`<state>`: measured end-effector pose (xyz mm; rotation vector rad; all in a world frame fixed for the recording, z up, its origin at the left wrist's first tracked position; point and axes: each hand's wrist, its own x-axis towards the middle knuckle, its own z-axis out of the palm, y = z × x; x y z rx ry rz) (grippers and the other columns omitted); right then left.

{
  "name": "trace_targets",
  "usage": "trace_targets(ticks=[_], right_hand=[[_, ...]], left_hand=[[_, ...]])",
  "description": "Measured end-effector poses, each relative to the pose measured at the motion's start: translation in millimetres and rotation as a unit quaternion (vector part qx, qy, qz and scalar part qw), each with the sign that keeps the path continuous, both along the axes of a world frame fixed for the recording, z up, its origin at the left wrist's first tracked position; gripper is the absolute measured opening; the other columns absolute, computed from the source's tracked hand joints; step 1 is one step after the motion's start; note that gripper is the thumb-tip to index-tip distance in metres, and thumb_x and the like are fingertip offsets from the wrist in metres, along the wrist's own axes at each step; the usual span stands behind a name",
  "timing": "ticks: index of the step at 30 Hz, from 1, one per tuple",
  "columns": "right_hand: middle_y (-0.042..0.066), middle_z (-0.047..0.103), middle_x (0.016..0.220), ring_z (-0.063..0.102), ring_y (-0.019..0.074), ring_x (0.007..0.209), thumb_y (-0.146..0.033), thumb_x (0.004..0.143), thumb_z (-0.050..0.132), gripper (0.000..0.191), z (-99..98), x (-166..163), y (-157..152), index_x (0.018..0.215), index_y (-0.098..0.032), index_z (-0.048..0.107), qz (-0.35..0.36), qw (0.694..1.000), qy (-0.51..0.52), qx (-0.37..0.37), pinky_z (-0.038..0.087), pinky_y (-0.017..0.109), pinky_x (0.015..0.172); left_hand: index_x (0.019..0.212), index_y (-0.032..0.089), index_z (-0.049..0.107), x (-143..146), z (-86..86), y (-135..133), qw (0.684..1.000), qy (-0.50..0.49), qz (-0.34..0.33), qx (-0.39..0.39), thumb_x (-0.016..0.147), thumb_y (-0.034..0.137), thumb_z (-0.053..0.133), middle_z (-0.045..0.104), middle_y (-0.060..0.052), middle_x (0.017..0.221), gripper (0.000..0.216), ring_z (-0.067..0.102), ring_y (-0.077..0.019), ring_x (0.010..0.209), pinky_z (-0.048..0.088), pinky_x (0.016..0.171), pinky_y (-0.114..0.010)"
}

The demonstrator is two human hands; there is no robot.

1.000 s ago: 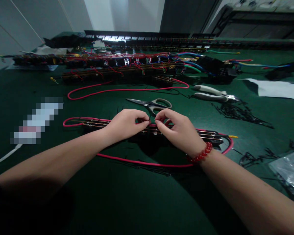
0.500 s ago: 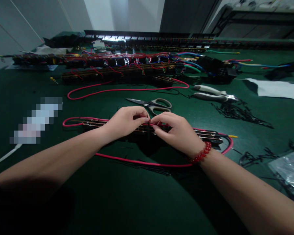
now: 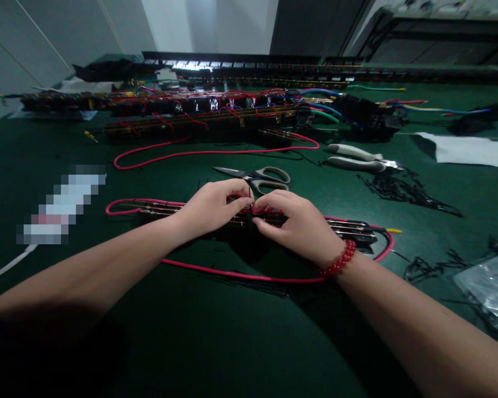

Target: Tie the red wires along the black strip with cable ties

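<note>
A long black assembly [image 3: 351,228] with thin metal rods along its top lies crosswise in front of me. A thick red cable [image 3: 240,275] runs along it, bends at both ends and loops back on the near side. At its middle, a thin black cable tie [image 3: 249,194] stands upright. My left hand [image 3: 207,207] is closed, pinching the tie between thumb and forefinger. From the right, my right hand [image 3: 296,221] curls its fingertips and thumb against the tie, close to the left fingertips. Part of the assembly is hidden beneath my hands.
Scissors [image 3: 259,178] lie just beyond my hands, with pliers [image 3: 357,157] farther right beside a pile of black cable ties [image 3: 402,190]. Wired assemblies [image 3: 199,119] stretch across the back. A plastic bag [image 3: 492,293] is at the right edge, a blurred-out device [image 3: 64,204] at left.
My right thumb has slid slightly down and left along the tie, widening the gap from its forefinger. The left hand has barely moved.
</note>
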<state>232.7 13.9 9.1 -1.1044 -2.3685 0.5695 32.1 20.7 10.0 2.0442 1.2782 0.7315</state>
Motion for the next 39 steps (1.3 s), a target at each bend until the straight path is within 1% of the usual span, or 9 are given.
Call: trace_targets(ticks=[1,5,10,12,15,18,25,32,39], right_hand=[[0.005,0.070,0.097,0.063,0.0203,0.090,-0.025,0.082,0.063,0.013,0.1,0.0,-0.1,0.094,-0.021,0.068,0.001,1.000,0.000,0.000,0.049,0.034,0.080],[0.005,0.070,0.096,0.064,0.0199,0.089,-0.024,0.084,0.061,0.014,0.3,-0.3,-0.2,0.095,-0.021,0.069,0.001,1.000,0.000,-0.001,0.049,0.033,0.080],[0.005,0.070,0.095,0.063,0.0199,0.089,-0.025,0.085,0.060,0.013,-0.9,-0.6,0.4,0.094,-0.021,0.069,-0.005,1.000,-0.007,0.001,0.049,0.033,0.080],[0.006,0.071,0.096,0.063,0.0199,0.089,-0.025,0.086,0.060,0.013,-1.4,-0.6,0.4,0.094,-0.021,0.069,-0.003,1.000,-0.009,0.004,0.049,0.033,0.080],[0.005,0.071,0.097,0.064,0.0198,0.090,-0.023,0.085,0.060,0.013,-1.9,-0.7,0.2,0.095,-0.022,0.067,-0.002,1.000,-0.002,0.007,0.049,0.033,0.079],[0.005,0.071,0.098,0.064,0.0197,0.091,-0.022,0.084,0.060,0.014,-1.8,-0.7,-0.1,0.096,-0.022,0.066,-0.005,1.000,0.007,0.005,0.049,0.032,0.079],[0.005,0.071,0.096,0.064,0.0199,0.090,-0.023,0.085,0.060,0.014,-2.2,-1.5,-1.1,0.095,-0.021,0.068,-0.003,1.000,-0.006,0.015,0.048,0.032,0.079],[0.006,0.071,0.097,0.064,0.0204,0.091,-0.024,0.085,0.059,0.017,-2.7,-1.3,-1.4,0.099,-0.021,0.068,-0.009,1.000,-0.004,0.020,0.049,0.032,0.080],[0.007,0.072,0.098,0.064,0.0211,0.091,-0.026,0.086,0.058,0.021,-1.6,-1.2,-1.4,0.101,-0.020,0.071,-0.014,1.000,-0.020,0.011,0.049,0.033,0.080]], left_hand=[[0.088,0.021,0.062,-0.1,-0.5,-0.3,1.000,-0.009,0.004,-0.006,0.087,0.025,0.058,0.069,0.001,0.086,0.006,0.065,-0.0151,0.082,0.046,0.077,-0.029],[0.102,0.023,0.053,-0.8,-1.3,-2.3,0.999,-0.028,0.028,-0.026,0.084,0.022,0.059,0.069,0.001,0.085,0.019,0.068,-0.0158,0.084,0.048,0.078,-0.030],[0.094,0.022,0.049,-1.3,0.7,-4.3,0.999,-0.004,0.040,0.000,0.084,0.023,0.059,0.067,0.002,0.084,0.014,0.067,-0.0160,0.085,0.047,0.077,-0.029],[0.092,0.021,0.051,-1.4,1.2,-4.5,1.000,-0.014,0.023,0.014,0.083,0.018,0.055,0.067,0.001,0.086,0.010,0.066,-0.0150,0.085,0.047,0.077,-0.028],[0.087,0.020,0.055,-1.6,0.6,-4.0,0.999,-0.008,-0.005,0.037,0.080,0.010,0.050,0.067,0.001,0.088,0.013,0.063,-0.0134,0.084,0.047,0.079,-0.027],[0.085,0.020,0.060,-1.7,-1.0,-2.9,0.998,0.013,-0.018,0.053,0.079,0.009,0.048,0.067,0.001,0.088,0.017,0.061,-0.0138,0.084,0.046,0.080,-0.027],[0.085,0.020,0.064,-0.2,0.2,-3.2,0.998,0.042,-0.010,0.045,0.080,0.013,0.049,0.070,0.001,0.088,0.017,0.062,-0.0148,0.086,0.046,0.078,-0.028],[0.090,0.019,0.064,1.8,4.5,-5.0,1.000,-0.006,-0.003,0.025,0.081,0.011,0.048,0.071,0.000,0.091,0.020,0.065,-0.0138,0.088,0.047,0.079,-0.026],[0.089,0.019,0.064,2.4,5.2,-5.2,1.000,0.014,0.002,0.016,0.083,0.014,0.049,0.071,0.000,0.092,0.017,0.064,-0.0141,0.087,0.047,0.077,-0.026]])
